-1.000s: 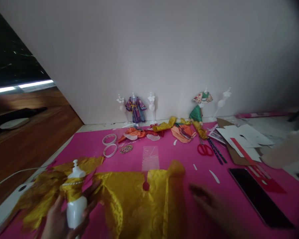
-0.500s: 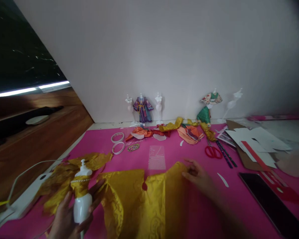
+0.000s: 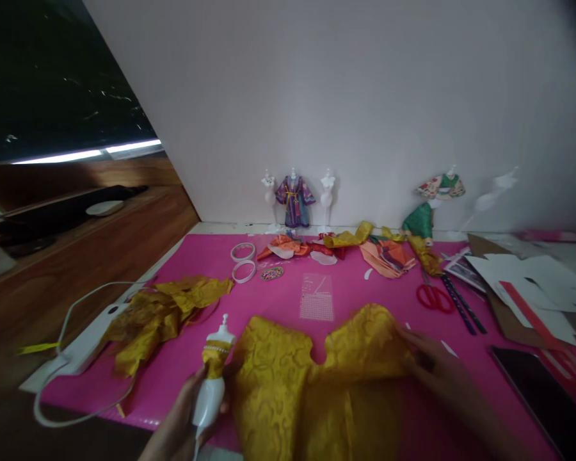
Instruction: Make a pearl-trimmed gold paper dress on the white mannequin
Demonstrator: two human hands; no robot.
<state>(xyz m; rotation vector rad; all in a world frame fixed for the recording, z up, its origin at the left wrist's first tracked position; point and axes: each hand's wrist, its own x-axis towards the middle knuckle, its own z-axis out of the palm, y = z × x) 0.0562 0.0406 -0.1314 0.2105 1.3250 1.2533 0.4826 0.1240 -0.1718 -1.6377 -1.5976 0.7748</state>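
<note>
A small white doll mannequin (image 3: 208,403) with a gold band and a beaded trim round its chest stands nearly upright in my left hand (image 3: 176,416), whose fingers wrap its lower body. Beside it spreads a piece of gold brocade fabric (image 3: 271,378) with a rounded notch in its top edge. The fabric's left edge meets the fingers of my left hand, partly hidden. At the fabric's right edge my right hand (image 3: 434,368) pinches the cloth, slightly blurred.
Crumpled gold scraps (image 3: 173,310) and a white cable (image 3: 41,397) lie left on the pink mat (image 3: 269,298). Tape rolls (image 3: 244,271), red scissors (image 3: 434,298), a dark phone (image 3: 537,397) and papers (image 3: 557,275) surround the work. Dressed mini mannequins (image 3: 295,198) line the wall.
The view has shifted, so most things sit farther right. The gold fabric has turned and folded, now showing its patterned face. Both hands keep their holds.
</note>
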